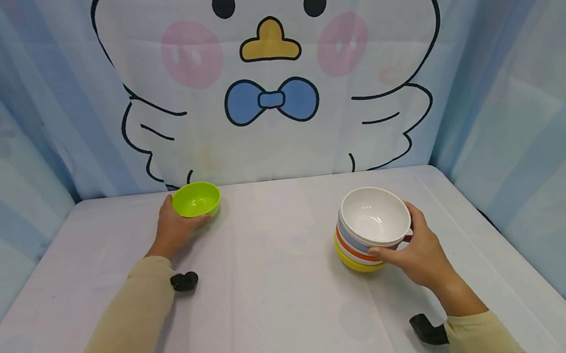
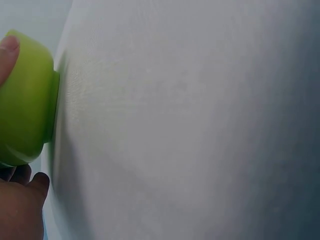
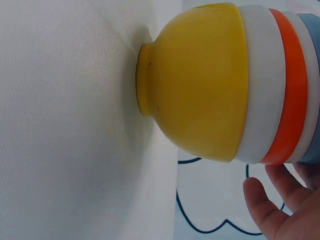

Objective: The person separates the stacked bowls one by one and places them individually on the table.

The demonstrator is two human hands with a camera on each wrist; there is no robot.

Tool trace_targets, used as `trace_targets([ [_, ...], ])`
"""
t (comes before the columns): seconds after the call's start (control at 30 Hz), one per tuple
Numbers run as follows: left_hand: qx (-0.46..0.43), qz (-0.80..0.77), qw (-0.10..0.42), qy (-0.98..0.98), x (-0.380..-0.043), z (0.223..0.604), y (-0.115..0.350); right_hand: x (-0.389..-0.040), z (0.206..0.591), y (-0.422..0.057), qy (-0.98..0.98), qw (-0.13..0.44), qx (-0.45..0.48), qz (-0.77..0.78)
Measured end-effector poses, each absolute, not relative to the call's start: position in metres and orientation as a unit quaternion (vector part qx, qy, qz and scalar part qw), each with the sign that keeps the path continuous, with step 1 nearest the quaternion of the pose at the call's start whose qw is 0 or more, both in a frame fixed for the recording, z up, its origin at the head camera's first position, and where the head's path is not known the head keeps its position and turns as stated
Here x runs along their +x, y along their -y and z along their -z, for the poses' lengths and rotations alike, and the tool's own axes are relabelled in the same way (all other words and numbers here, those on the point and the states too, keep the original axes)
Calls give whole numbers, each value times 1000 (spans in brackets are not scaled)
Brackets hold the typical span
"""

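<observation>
Near the far left edge of the table, my left hand (image 1: pixel 174 229) holds a small green bowl (image 1: pixel 196 201), thumb along its near side and fingers round the left. In the left wrist view the bowl's foot is right at the tabletop. My right hand (image 1: pixel 423 254) grips a stack of nested bowls (image 1: pixel 356 244) on the right half of the table, thumb in front and fingers round the right side. A white-lined bowl (image 1: pixel 378 215) tops the stack. Lower come blue, orange and white bands, with a yellow bowl (image 3: pixel 200 85) at the bottom, its foot close to the cloth.
A white cloth covers the table (image 1: pixel 277 305). Behind it hangs a curtain (image 1: pixel 279 142) printed with a cartoon bird, and striped blue curtains (image 1: pixel 549 169) close in both sides. Black wrist mounts (image 1: pixel 428 330) stick out from both sleeves.
</observation>
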State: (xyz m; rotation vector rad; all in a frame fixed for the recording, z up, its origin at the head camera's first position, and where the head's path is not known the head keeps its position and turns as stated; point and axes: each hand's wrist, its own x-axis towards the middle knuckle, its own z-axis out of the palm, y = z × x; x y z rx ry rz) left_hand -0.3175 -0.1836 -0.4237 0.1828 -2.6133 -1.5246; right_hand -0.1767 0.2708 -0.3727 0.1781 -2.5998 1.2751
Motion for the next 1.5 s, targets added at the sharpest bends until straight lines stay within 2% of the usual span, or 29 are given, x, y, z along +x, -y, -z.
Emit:
trace_targets([
  [0.43,43,501,44,863,-314,420,191,-177,371,-270,889,115,68,-438],
  [0.63,38,483,53,873,-309,401,179,-176,372,-271,893,112,66,-432],
  [0.87,-8,451,72,890,-310,377,156,-178,373,-274,889,109,76,-438],
  [1.17,30,453,50,890,-307,381,158,-178,379,-274,891,87,63,-441],
  [1.37,-13,473,79,877,-302,374,142,-180,380,-273,885,85,70,-452],
  [1.5,-48,485,71,871,-297,363,118,-181,381,-273,890,90,63,-443],
])
